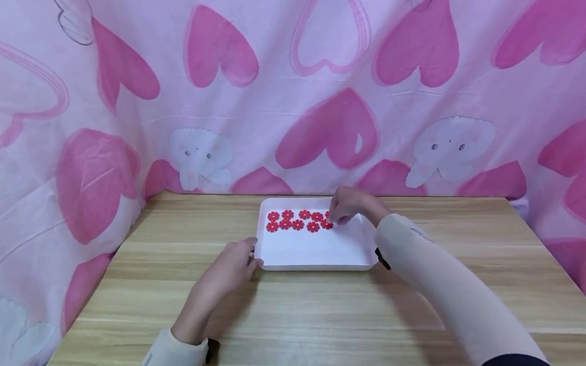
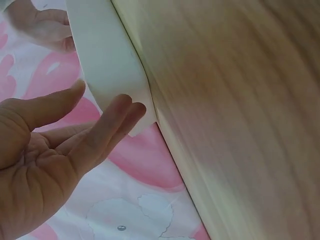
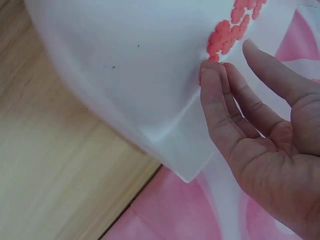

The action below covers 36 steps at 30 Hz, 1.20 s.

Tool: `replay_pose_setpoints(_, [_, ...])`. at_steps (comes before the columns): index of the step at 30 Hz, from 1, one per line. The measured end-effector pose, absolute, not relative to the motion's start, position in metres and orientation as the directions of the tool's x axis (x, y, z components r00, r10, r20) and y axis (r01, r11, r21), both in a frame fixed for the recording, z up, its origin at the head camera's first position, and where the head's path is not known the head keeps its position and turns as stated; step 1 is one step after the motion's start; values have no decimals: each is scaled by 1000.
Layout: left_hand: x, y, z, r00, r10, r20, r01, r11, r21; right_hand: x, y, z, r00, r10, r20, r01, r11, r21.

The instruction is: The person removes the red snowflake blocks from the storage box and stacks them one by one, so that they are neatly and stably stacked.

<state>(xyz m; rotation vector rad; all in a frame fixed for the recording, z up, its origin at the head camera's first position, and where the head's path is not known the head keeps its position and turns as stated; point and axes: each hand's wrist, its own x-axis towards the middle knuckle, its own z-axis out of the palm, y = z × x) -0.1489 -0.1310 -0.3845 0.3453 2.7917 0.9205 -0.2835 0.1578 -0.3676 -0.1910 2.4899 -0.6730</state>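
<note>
A shallow white tray (image 1: 309, 251) lies on the wooden table and holds several small red flower-shaped pieces (image 1: 297, 225), in two uneven rows along its far side. My left hand (image 1: 232, 263) is at the tray's left end; in the left wrist view its extended fingertips (image 2: 120, 102) lie against the tray's outer wall (image 2: 107, 55). Over the far right part of the tray reaches my right hand (image 1: 349, 205). Its fingertips (image 3: 212, 70) touch the end of the red row in the right wrist view, partly hiding those pieces, while the thumb (image 3: 265, 62) stands apart from the fingers.
The wooden table (image 1: 300, 321) stretches around the tray. A pink curtain (image 1: 269, 112) with hearts and white cartoon animals hangs at the table's back and sides. Small dark specks (image 3: 114, 67) show on the tray floor in the right wrist view.
</note>
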Motion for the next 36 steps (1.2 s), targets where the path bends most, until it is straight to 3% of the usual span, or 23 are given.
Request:
replay_pose_setpoints(23, [-154,-128,-386,-966,214,-143,62,732,678,-282,138,-379,-849,-157,-505,94,895,-436])
replay_pose_setpoints(36, [-155,-127,-386,-964,231,-134,74,713,697,-286,151,-371,-848,-238,-474,114,791,-601])
